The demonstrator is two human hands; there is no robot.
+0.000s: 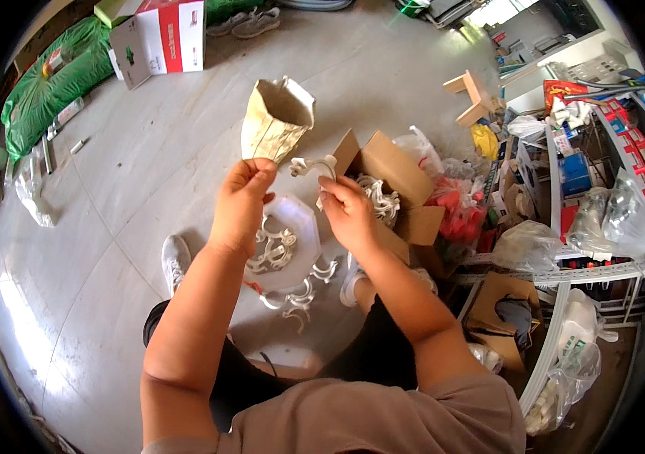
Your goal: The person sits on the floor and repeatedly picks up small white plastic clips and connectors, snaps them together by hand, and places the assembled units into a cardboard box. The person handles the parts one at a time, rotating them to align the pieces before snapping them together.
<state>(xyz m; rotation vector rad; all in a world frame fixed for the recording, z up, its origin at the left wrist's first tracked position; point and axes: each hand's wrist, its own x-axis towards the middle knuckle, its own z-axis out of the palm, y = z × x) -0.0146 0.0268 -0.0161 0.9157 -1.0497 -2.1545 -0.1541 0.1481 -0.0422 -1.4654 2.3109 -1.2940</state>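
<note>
My left hand (244, 198) is closed, thumb pressed to the fingers; whatever it pinches is hidden. Just beyond its fingertips is a tan paper bag (266, 135) with its mouth open; the hand covers the bag's lower edge, and I cannot tell whether they touch. Between thumb and fingers, my right hand (349, 212) holds a white curved pipe clip (312, 164). Below my hands, a pale, many-sided tray (303, 227) has several similar clips in it. Loose clips (298, 296) lie by its near edge. An open cardboard box (392, 170) right of my right hand contains more clips.
Plastic bags (465, 208) crowd the right side, beside shelving (602, 274) full of boxes and packets. A small wooden stool (472, 98) stands farther back. Green sacks (61, 91) and a white-and-red carton (171, 38) are at the far left. My shoes (176, 259) flank the tray.
</note>
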